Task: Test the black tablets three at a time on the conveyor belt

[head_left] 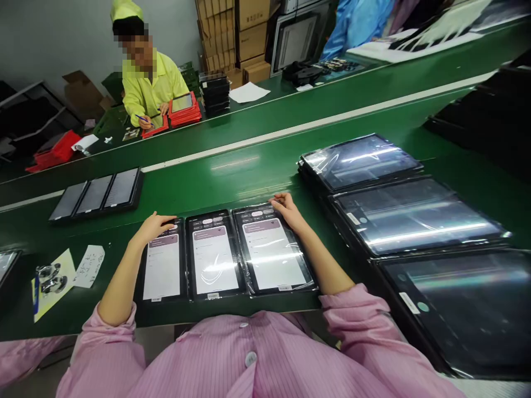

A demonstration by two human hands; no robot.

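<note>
Three tablets lie side by side in front of me with lit white screens: the left tablet [161, 271], the middle tablet [216, 260] and the right tablet [271, 257]. Clear film with glare covers at least the middle and right ones. My left hand [151, 228] rests at the top of the left tablet, its fingers stretched toward the top edge. At the upper right corner of the right tablet is my right hand [288, 211], fingers bent loosely over the edge. Neither hand lifts anything.
Stacks of film-covered dark tablets [418, 215] stand at right. Three grey-screened tablets [102, 193] sit back left. A yellow paper [62, 276] with small parts and a pen lies left, beside a white note [89, 266]. Across the belt a co-worker [151, 83] writes near red-cased devices [182, 113].
</note>
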